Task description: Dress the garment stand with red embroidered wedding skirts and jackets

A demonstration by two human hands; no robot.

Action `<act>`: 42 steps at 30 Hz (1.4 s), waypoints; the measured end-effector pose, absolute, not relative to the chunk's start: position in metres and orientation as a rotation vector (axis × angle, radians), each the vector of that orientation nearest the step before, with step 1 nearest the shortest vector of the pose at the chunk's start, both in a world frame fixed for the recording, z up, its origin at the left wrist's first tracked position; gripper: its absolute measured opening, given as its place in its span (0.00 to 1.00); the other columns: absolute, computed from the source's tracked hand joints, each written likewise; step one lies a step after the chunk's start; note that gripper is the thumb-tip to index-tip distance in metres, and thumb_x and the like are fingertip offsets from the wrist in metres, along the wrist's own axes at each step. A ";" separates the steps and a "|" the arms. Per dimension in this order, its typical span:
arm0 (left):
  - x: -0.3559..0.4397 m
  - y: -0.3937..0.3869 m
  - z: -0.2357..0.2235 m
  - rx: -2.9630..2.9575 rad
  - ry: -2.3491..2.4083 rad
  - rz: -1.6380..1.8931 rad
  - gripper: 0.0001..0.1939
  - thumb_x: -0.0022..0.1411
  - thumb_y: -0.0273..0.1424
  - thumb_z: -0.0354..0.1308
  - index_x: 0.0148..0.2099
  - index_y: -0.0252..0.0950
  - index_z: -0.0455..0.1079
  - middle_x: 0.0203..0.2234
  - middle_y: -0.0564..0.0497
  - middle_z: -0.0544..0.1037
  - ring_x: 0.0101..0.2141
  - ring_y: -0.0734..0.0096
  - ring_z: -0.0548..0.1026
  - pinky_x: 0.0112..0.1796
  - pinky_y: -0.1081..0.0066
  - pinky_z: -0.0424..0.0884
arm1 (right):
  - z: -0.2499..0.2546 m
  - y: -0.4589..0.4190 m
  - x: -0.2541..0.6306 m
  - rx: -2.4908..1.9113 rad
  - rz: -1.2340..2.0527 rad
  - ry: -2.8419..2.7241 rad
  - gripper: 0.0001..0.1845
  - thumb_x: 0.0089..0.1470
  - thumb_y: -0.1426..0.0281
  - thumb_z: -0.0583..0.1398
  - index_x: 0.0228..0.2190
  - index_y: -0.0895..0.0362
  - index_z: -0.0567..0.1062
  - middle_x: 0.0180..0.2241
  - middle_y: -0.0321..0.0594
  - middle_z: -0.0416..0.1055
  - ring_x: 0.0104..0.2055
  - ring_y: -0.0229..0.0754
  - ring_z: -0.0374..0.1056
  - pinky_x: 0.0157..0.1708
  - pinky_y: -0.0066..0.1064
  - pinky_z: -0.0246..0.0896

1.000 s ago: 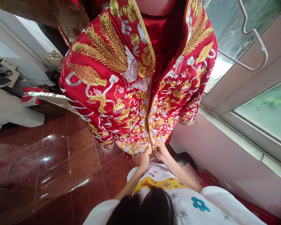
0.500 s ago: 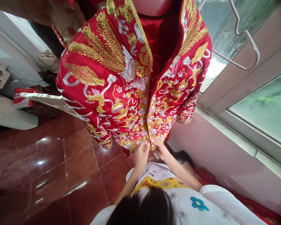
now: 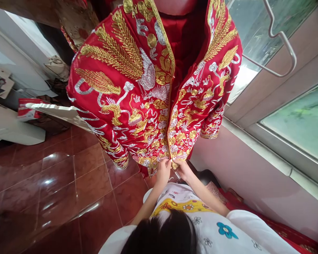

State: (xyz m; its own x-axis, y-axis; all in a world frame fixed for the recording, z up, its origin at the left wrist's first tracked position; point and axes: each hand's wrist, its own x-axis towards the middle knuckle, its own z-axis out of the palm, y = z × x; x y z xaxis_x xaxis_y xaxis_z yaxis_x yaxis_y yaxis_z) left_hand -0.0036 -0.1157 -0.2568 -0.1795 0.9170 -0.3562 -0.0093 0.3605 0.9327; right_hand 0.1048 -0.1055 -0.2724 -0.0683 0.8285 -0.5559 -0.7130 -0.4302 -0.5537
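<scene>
The fingers of the left hand (image 3: 163, 171) are drawn together in a pinch, with almost no gap, and they have hold of the bottom hem of a red, shiny cloth jacket with thick gold and silver embroidery (image 3: 148, 106). The fingers of the right hand (image 3: 184, 169) are also closed in a pinch upon this hem, just beside the left ones; the thumb lies on the front of the cloth, and the other fingers are partly hidden.

The jacket is above and beyond the fingers. Its two front edges come together directly above them, and farther up these edges separate in the shape of a V, where the plain red lining is visible. One sleeve hangs to the left of the fingers and the other to the right.

Below the fingers is the white top with a yellow band and flower drawings (image 3: 201, 225), which the person wears. To the left and lower is the floor of glossy dark red tiles (image 3: 92, 190); farther to the left, beyond the sleeve, is a pale flat board with a wavy edge (image 3: 60, 111). To the right of the fingers is a pale pink wall (image 3: 243, 169), and well above, on the same side, a white bent-wire hanger (image 3: 294, 63) before the window.
</scene>
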 end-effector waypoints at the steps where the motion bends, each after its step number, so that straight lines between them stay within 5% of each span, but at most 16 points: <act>1: -0.003 -0.115 -0.257 0.831 1.480 1.034 0.06 0.48 0.33 0.63 0.27 0.38 0.69 0.24 0.50 0.73 0.30 0.66 0.72 0.35 0.69 0.67 | -0.273 -0.106 0.105 -1.028 1.746 -0.163 0.14 0.30 0.75 0.69 0.26 0.59 0.76 0.26 0.36 0.75 0.28 0.37 0.68 0.33 0.30 0.64; 7: -0.002 -0.105 -0.257 0.693 1.318 0.910 0.10 0.46 0.36 0.61 0.26 0.36 0.67 0.19 0.54 0.71 0.20 0.76 0.69 0.22 0.76 0.65 | -0.276 -0.106 0.107 -1.016 1.798 -0.203 0.10 0.34 0.73 0.69 0.23 0.59 0.74 0.22 0.35 0.72 0.24 0.36 0.66 0.29 0.30 0.62; 15: -0.007 -0.102 -0.255 0.546 1.203 0.925 0.09 0.43 0.34 0.58 0.23 0.35 0.62 0.16 0.58 0.65 0.15 0.83 0.60 0.17 0.79 0.57 | -0.277 -0.106 0.102 -0.993 1.762 -0.222 0.13 0.32 0.72 0.68 0.26 0.59 0.75 0.23 0.35 0.73 0.24 0.37 0.67 0.29 0.30 0.64; 27: -0.002 -0.108 -0.253 0.418 1.136 0.894 0.11 0.43 0.34 0.57 0.18 0.34 0.60 0.13 0.57 0.62 0.13 0.83 0.59 0.18 0.76 0.57 | -0.286 -0.110 0.090 -1.030 1.738 -0.280 0.11 0.35 0.68 0.67 0.18 0.57 0.69 0.16 0.36 0.67 0.17 0.36 0.61 0.19 0.30 0.58; 35: -0.010 -0.103 -0.251 0.534 1.142 0.893 0.10 0.45 0.35 0.58 0.21 0.35 0.63 0.16 0.56 0.67 0.15 0.81 0.63 0.19 0.76 0.62 | -0.285 -0.104 0.098 -1.055 1.736 -0.299 0.10 0.37 0.68 0.66 0.21 0.57 0.70 0.19 0.37 0.70 0.26 0.41 0.68 0.27 0.32 0.64; 42: -0.025 -0.115 -0.268 0.550 1.149 0.525 0.26 0.53 0.52 0.53 0.23 0.32 0.70 0.18 0.44 0.74 0.18 0.69 0.71 0.19 0.72 0.65 | -0.284 -0.104 0.100 -1.072 1.708 -0.258 0.11 0.36 0.69 0.66 0.26 0.56 0.71 0.24 0.38 0.74 0.29 0.43 0.71 0.29 0.32 0.67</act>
State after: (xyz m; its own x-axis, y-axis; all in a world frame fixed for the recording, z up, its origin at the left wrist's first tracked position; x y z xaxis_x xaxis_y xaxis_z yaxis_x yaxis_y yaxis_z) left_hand -0.0252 -0.1153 -0.2683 0.3211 0.6426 -0.6957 -0.1049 0.7542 0.6482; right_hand 0.1001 -0.1038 -0.2844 -0.0437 0.8489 -0.5267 -0.6553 -0.4223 -0.6263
